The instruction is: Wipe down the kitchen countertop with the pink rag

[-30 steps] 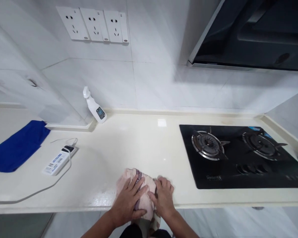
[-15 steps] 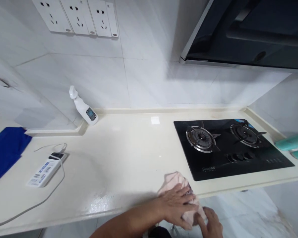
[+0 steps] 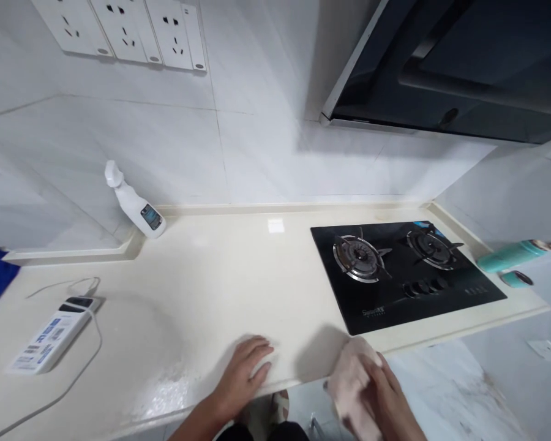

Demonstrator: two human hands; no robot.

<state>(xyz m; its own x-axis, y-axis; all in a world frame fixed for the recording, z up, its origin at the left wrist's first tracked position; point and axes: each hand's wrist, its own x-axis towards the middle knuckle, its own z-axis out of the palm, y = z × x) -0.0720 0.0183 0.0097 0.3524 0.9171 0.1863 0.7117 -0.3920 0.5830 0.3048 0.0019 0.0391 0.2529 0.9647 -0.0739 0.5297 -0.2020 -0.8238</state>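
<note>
Now the right hand alone grips, and so controls, the crumpled pink cloth, the left hand having come off, half-spread on the glossy cream desk.

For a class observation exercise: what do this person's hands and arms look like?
The left hand and right hand are ungloved. No sleeve, watch or bracelet shows on the visible forearms. I see no ring, but the right hand is partly hidden.

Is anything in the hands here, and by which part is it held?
The right hand holds the pink cloth by its right side in the picture. The left hand, at the countertop's front edge, holds nothing.
</note>
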